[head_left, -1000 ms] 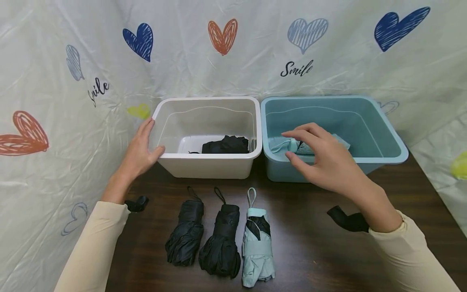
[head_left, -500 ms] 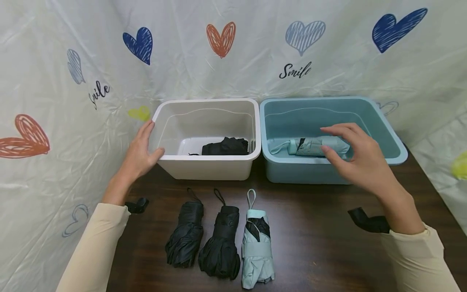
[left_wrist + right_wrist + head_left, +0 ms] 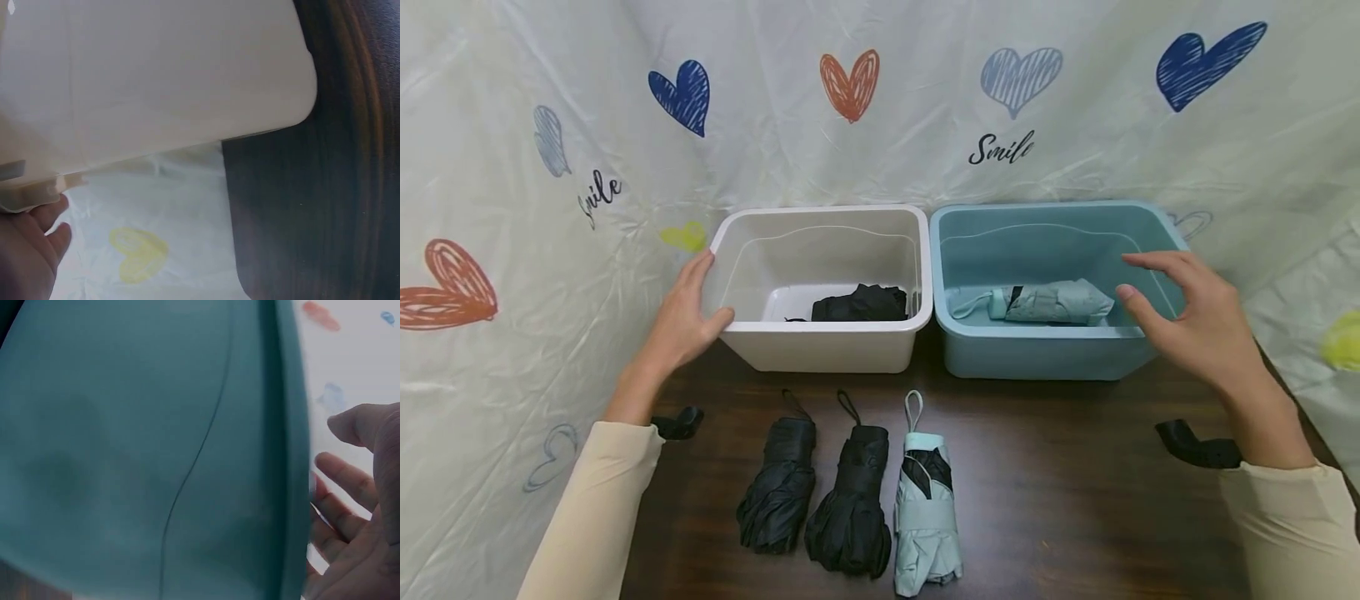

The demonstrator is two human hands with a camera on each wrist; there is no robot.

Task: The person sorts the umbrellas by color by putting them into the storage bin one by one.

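Note:
My left hand (image 3: 677, 321) rests at the left corner of the white bin (image 3: 820, 346), fingers along its side and thumb at the front rim. The left wrist view shows fingertips (image 3: 59, 237) right at the rim. Over the right end of the blue bin (image 3: 1037, 354) my right hand (image 3: 1202, 321) is held with fingers and thumb apart, nothing between them. A folded pale green umbrella (image 3: 1052, 302) lies inside the blue bin, its strap to the left. In the white bin lies a black folded umbrella (image 3: 861, 304), its lower part hidden by the front wall.
On the dark wooden table (image 3: 1037, 483), in front of the bins, lie two black folded umbrellas (image 3: 778, 483) and a pale green one (image 3: 927, 517), straps pointing to the bins. A white sheet printed with hearts (image 3: 917, 167) hangs behind and at the sides.
My right hand has moved right, from above the pale green umbrella to the blue bin's right end, leaving that umbrella in plain sight. The left hand has stayed at the white bin's corner.

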